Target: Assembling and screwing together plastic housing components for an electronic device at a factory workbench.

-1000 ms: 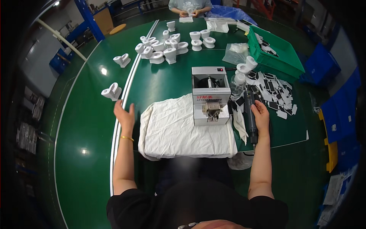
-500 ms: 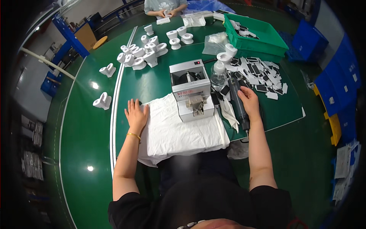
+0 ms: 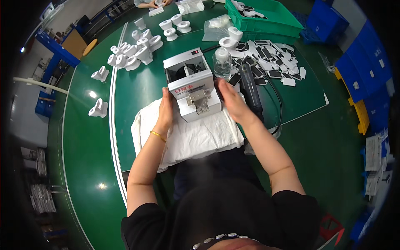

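Note:
A silver-grey box-shaped machine that looks like a screw feeder has an open top and a small metal fitting on its front. It rests on a folded white cloth at the table's near edge. My left hand lies against the feeder's left side, fingers pointing away from me. On the other side my right hand presses against its right wall, and the fingertips are partly hidden. Both hands clasp the feeder between them. Right of my right hand lies a dark electric screwdriver with a black cord.
Behind the feeder's right side stands a clear pump bottle. Small white toilet-shaped pieces cluster at the far left. Flat black-and-white parts heap up at the right, before a green bin. A co-worker's hands show opposite.
My right hand has left the screwdriver and moved left to the feeder's right side. My left hand has come off the cloth's left edge to the feeder's left side. The view has shifted.

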A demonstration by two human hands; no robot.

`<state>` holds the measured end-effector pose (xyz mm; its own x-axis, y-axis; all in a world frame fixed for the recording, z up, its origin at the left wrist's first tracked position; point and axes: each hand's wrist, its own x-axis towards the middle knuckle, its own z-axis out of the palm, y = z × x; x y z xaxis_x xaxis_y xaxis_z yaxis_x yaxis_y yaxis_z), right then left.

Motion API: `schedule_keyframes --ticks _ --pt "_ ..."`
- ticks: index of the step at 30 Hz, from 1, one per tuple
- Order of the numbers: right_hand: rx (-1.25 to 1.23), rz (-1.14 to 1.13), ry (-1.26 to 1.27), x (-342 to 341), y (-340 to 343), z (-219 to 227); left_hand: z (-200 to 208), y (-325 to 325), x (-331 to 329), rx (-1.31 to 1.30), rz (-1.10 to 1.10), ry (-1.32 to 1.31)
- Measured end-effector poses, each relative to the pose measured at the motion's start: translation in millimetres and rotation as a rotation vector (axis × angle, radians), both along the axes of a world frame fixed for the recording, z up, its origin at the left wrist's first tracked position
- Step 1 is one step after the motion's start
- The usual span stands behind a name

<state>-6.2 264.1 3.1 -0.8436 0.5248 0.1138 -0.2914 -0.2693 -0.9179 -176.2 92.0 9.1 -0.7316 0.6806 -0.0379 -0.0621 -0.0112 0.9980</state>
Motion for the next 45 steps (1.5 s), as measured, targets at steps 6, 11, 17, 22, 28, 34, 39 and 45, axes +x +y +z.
schedule_keyframes --ticks 6,11,17,22,28,34,39,45 --pt "0.045 0.03 0.012 -20 -33 17 -17 -12 -16 -0.075 -0.068 0.084" --pt "0.048 -0.033 -0.03 -51 -44 9 -35 -16 -52 -0.053 -0.079 0.038" --pt "0.049 0.019 -0.064 -73 -54 16 -31 -30 -74 -0.039 -0.081 -0.017" --pt "0.475 -0.318 -0.3 -65 -17 -4 -44 -47 -78 -0.128 0.029 0.232" --pt "1.445 -0.352 -0.45 -31 -12 -18 -21 -93 -59 -0.417 0.037 0.726" --pt "1.524 -0.388 -0.685 -14 -3 -1 -35 -95 -58 -0.5 0.137 0.89" --pt "1.556 -0.306 -0.893 -8 10 15 -31 -96 -57 -0.492 0.149 0.901" --pt "1.735 -0.554 -0.795 -21 22 5 -34 -89 -61 -0.491 0.171 0.936"
